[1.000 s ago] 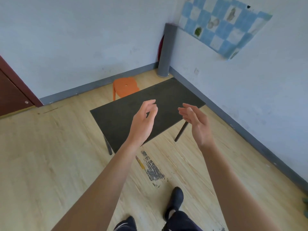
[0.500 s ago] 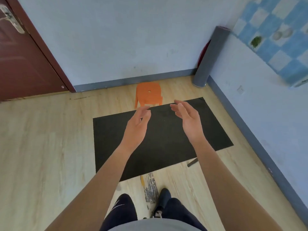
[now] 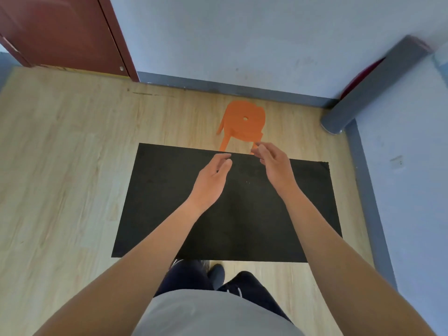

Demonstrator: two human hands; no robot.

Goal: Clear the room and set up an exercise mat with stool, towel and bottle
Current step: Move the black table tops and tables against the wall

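A black-topped table (image 3: 155,202) stands on the wooden floor right in front of me. Both my arms reach out over it. My left hand (image 3: 211,183) and my right hand (image 3: 274,166) hover above its far half, fingers relaxed, holding nothing. Beyond the table's far edge stands an orange plastic stool (image 3: 242,122) with a hole in its seat. A rolled grey mat (image 3: 371,86) leans upright in the far right corner. No towel or bottle is in view.
A dark red door (image 3: 60,30) is at the far left. Pale blue walls with a grey skirting board (image 3: 218,87) close the room ahead and on the right. Something red (image 3: 358,76) sits behind the rolled mat. Open floor lies left of the table.
I have stepped up to the table and now look down on its top. My hands have moved forward toward its far edge and the stool. Both stay empty.
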